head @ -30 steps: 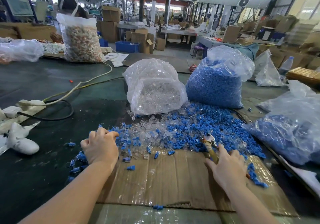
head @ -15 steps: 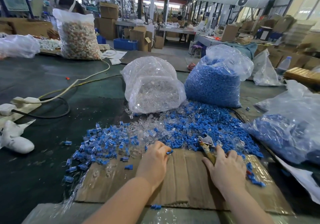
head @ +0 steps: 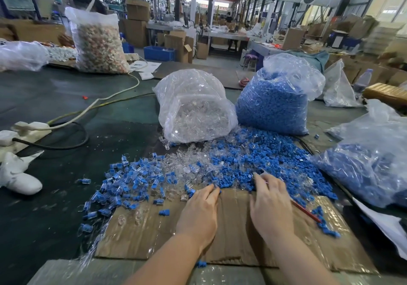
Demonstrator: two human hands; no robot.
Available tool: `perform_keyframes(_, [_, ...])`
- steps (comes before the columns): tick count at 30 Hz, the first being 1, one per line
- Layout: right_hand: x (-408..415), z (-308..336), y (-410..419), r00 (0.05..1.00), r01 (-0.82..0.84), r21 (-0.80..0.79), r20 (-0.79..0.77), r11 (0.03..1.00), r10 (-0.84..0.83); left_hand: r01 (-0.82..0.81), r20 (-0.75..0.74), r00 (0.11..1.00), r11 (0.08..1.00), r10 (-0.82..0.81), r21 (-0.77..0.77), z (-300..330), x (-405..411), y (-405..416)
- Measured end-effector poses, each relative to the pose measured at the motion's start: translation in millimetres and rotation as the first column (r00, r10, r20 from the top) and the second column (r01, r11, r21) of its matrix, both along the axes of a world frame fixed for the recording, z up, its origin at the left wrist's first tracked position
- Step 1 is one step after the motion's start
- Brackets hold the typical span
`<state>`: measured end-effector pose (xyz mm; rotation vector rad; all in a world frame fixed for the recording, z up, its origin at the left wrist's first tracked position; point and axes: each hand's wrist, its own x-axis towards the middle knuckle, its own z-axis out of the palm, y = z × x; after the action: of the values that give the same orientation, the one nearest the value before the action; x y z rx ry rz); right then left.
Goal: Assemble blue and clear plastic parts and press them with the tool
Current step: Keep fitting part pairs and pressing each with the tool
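On the cardboard sheet [head: 231,236] covering the counter [head: 55,108], the left hand [head: 198,212] dips curled fingertips into the blue parts [head: 253,159] beside the clear parts [head: 185,163], pinch uncertain, while the right hand [head: 272,205] grips the red-handled tool [head: 305,211].

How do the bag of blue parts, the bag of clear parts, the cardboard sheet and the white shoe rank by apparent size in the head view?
1. cardboard sheet, though nearest the camera
2. bag of blue parts and bag of clear parts: too alike to rank
3. white shoe
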<state>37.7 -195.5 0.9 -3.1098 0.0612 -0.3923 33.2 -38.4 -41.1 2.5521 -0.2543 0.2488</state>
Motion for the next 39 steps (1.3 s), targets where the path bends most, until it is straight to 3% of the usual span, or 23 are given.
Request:
perform_keyframes(2, [5, -2, 13, 0.989, -0.15, 0.084, -0.003, 0.985, 0.151, -0.013, 0.019, 1.0, 1.0, 0.014, -0.018, 1, -1, 0])
perform_keyframes(5, [14, -6, 30, 0.971, -0.229, 0.176, -0.035, 0.957, 0.238, -0.019, 0.041, 0.999, 0.999, 0.02, -0.03, 2, -3, 1])
perform_keyframes(11, [30, -8, 46, 0.968, -0.199, 0.242, -0.101, 0.95, 0.229, -0.062, 0.041, 0.997, 0.995, 0.066, -0.082, 0, -1, 2])
perform_keyframes(16, [39, -2, 57, 0.954, -0.096, 0.312, -0.243, 0.945, 0.177, -0.108, 0.03, 0.993, 0.986, 0.113, -0.124, 1, 1, 3])
perform_keyframes(22, [51, 2, 54, 0.917, -0.174, 0.414, -0.262, 0.894, 0.3, -0.149, 0.013, 0.988, 0.979, 0.152, -0.138, 2, 3, 5])
perform_keyframes(26, [46, -1, 50, 0.901, -0.256, 0.436, -0.215, 0.863, 0.376, -0.145, 0.013, 0.989, 0.977, 0.149, -0.156, 1, 2, 5])
perform_keyframes(31, [32, -7, 42, 0.915, -0.339, 0.441, -0.051, 0.831, 0.401, -0.11, 0.052, 0.991, 0.978, 0.12, -0.176, 2, 0, 7])
perform_keyframes(39, [5, -18, 39, 0.936, -0.351, 0.419, 0.176, 0.838, 0.304, -0.049, 0.098, 0.993, 0.98, 0.069, -0.191, 10, -6, 7])
